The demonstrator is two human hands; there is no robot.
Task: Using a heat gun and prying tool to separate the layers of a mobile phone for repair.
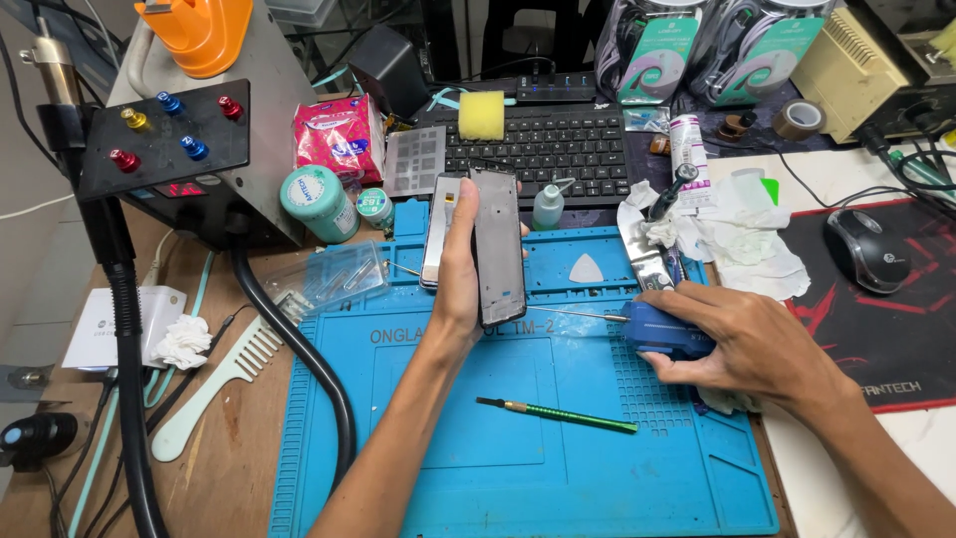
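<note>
My left hand (460, 271) holds a dark phone frame (498, 244) upright above the blue work mat (518, 478). A second silver phone part (436, 231) sits just behind my fingers, partly hidden. My right hand (742, 344) rests on the mat's right side, closed around a blue tool (662, 331) whose thin metal tip points left toward the frame. A green pencil-like tool (558, 414) lies on the mat between my forearms.
A black keyboard (543, 144) with a yellow sponge (481, 115) lies behind the mat. A hot-air station (169, 149) with a black hose stands left; teal jars (319, 202), a pale comb (214, 384), crumpled tissues (737, 234), a small squeeze bottle (548, 206) and a mouse (868, 249) lie around.
</note>
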